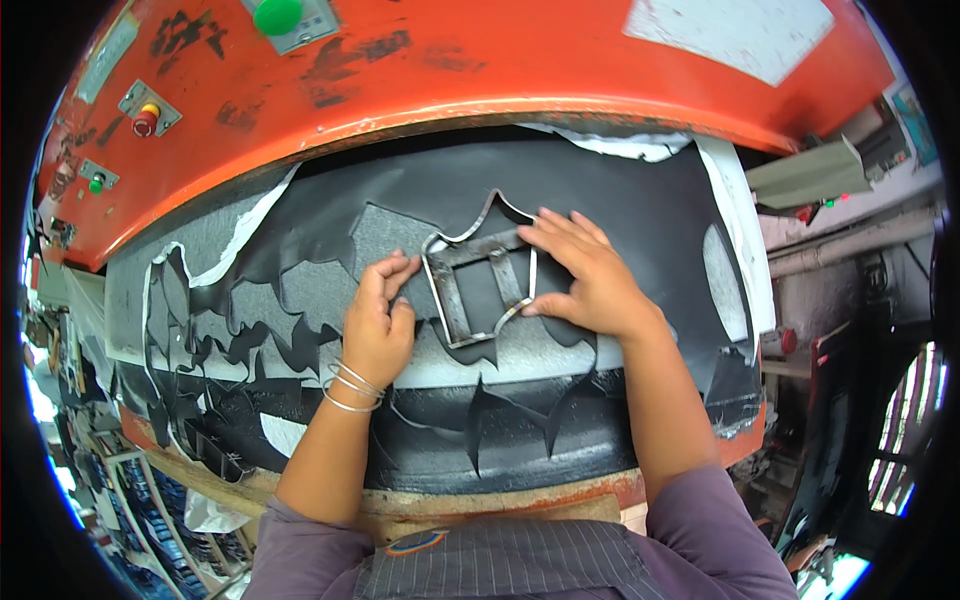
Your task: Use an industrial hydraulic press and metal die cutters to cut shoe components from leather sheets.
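A metal cutting die (pixel 447 290), an outline of steel strip with crossbars inside, lies on a black sheet of material (pixel 640 200). My right hand (pixel 590 275) grips the die's right side, its fingers over the upper edge and its thumb at the lower right. To the left of the die is my left hand (pixel 380 315), fingers partly bent, thumb apart, fingertips at or close to the die's left edge. Around the left hand the sheet has several cut-out holes, where a grey speckled surface (pixel 385 240) shows through.
An orange machine body (pixel 420 90) spans the far side, with a green button (pixel 277 15) and a red knob (pixel 146 121). Torn white backing (pixel 240 240) edges the sheet. Ragged black offcuts (pixel 480 425) hang along the near edge. A metal rack (pixel 150 510) stands at lower left.
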{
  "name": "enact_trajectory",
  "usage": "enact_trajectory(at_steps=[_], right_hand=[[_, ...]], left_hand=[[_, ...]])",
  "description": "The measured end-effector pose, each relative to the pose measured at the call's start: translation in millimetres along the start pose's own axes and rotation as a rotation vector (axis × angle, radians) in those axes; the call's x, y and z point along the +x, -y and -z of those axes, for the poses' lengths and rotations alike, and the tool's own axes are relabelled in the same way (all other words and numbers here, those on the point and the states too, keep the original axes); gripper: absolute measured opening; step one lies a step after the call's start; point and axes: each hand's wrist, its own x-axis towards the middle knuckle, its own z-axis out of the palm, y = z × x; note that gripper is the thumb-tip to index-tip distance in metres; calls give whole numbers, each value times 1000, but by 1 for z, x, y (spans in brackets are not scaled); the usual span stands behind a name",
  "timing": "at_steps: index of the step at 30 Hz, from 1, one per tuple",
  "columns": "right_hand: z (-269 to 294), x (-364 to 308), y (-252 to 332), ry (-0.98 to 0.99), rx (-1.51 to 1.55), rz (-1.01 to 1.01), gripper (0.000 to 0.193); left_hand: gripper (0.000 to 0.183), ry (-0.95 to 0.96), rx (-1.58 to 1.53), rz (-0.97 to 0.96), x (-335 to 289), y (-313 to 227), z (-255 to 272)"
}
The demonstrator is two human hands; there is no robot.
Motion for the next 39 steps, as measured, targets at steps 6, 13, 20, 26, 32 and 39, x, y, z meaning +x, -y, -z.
enact_trajectory(at_steps=[6,13,20,26,32,39], right_hand=[[-5,0,14,-7,-83,-27,73],[-24,-8,4,-25,-66,-62,71],[-34,-6,-3,39,2,-160,64],[-30,-8,-7,25,-12,-126,60],[-39,-9,12,-151,-358,-148,62],[-5,55,83,-48,-542,-43,41]], left_hand=[[25,-72,-334,113,-12,7,5],[29,17,-58,-132,-9,21,9],[21,76,-71,-148,-8,34,14],[23,72,-59,-169,-5,31,10],[27,70,-72,-144,-8,31,11],[25,31,-100,-174,-10,32,3]])
